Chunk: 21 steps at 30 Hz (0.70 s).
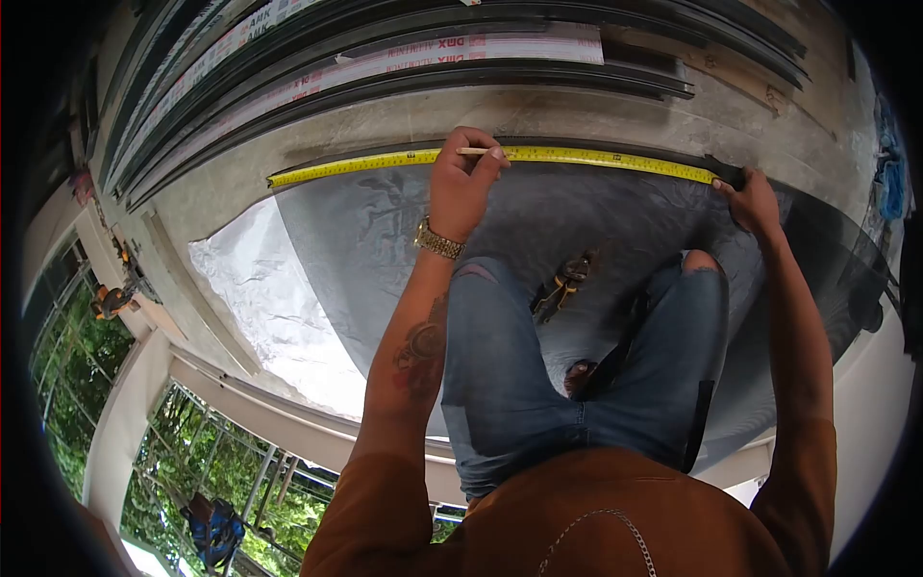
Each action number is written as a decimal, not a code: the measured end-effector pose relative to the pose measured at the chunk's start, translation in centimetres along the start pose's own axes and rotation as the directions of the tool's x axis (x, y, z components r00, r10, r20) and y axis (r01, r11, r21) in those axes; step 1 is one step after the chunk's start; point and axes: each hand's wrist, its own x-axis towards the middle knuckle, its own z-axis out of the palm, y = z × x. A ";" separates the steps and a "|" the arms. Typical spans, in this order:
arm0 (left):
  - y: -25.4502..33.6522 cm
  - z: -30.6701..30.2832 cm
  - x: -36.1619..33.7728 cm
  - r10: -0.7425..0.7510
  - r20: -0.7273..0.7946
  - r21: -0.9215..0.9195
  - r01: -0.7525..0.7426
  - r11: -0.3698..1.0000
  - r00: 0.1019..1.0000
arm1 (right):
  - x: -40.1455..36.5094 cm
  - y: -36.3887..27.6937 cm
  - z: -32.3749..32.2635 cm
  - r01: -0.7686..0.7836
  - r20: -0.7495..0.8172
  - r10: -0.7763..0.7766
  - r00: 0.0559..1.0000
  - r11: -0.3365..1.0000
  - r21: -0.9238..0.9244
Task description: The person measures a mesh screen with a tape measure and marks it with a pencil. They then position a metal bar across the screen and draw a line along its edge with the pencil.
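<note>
A yellow tape measure (pixel 577 157) is drawn out across the far edge of a dark mesh sheet (pixel 375 240). My left hand (pixel 464 188) is closed on a thin wooden pencil (pixel 476 151), which lies over the tape's blade. At the blade's right end my right hand (pixel 753 200) grips the tape measure by its dark case, thumb near the blade. The mesh lies over a shiny whitish sheet (pixel 260 288) on the floor. Between my knees rests a yellow-and-black hand tool (pixel 565 281), seemingly pliers.
Long dark metal profiles (pixel 461 72), some wrapped in printed film, lie along the far side. A narrow strip (pixel 197 288) lies on the left of the floor. Another yellow-and-black tool (pixel 111 301) sits on the left ledge. A blue bag (pixel 213 529) is at lower left.
</note>
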 end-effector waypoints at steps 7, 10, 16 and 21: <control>-3.1 1.8 0.5 0.113 0.067 0.236 -0.126 0.964 0.991 | -0.2 0.3 0.0 0.008 0.001 -0.008 1.000 1.000 -0.021; -3.9 0.2 0.8 0.158 -0.034 0.243 -0.145 0.959 0.987 | 0.4 1.1 0.5 0.044 -0.005 -0.044 0.999 0.999 -0.003; -3.3 -13.1 0.6 0.659 -0.448 0.809 -0.040 0.587 0.604 | 1.3 2.1 1.6 0.047 0.009 -0.047 0.999 0.999 0.011; -5.1 -23.9 -0.1 0.479 -0.661 0.723 0.318 0.614 0.578 | 1.2 1.8 1.3 0.003 0.036 -0.002 0.999 1.000 -0.030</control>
